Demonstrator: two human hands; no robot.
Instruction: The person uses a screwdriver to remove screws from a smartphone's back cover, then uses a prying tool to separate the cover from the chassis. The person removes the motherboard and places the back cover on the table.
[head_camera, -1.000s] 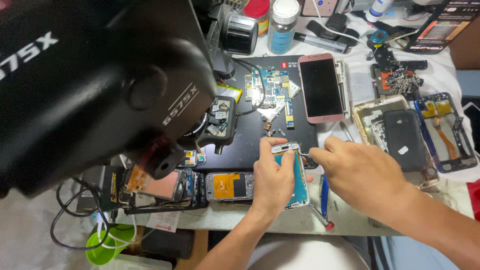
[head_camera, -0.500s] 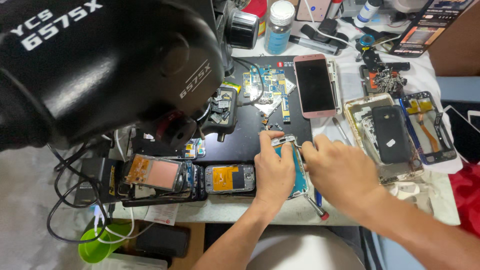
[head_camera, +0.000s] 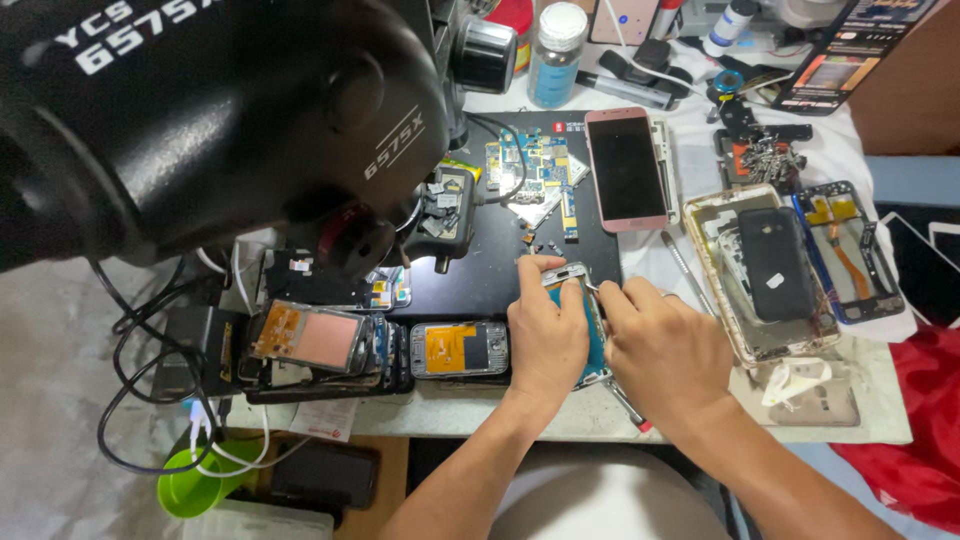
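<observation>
Both hands work at the front edge of a crowded bench (head_camera: 880, 425), on the near part of a black work mat (head_camera: 480, 270) that is hemmed in on every side. A large black microscope head (head_camera: 200, 110) overhangs the left half of the view and hides much of the bench there, so the open room for moving is a narrow strip of mat between the hands and the loose circuit boards (head_camera: 535, 170) farther back. To the left of the left hand (head_camera: 548, 335), close by, lies an opened phone with an orange inside (head_camera: 458, 348), and beyond it a stack of opened phones (head_camera: 320, 345) near the front edge. To the right of the right hand (head_camera: 665, 345), just beside it, sits a gold phone frame with a black back cover (head_camera: 775, 270) in it, and a pink-edged phone (head_camera: 625, 168) lies face up behind. The thing being worked on, a phone with a silvery frame and blue inside (head_camera: 580, 280), lies on the near right corner of the mat between the two hands. The left hand is closed around its left side, thumb and fingers curled over the top corner and holding it down. The right hand is bunched in a pinch at the phone's top right edge, touching it; whether it grips a small tool there cannot be told. A red-tipped tool (head_camera: 632, 410) lies on the bench under the right wrist
</observation>
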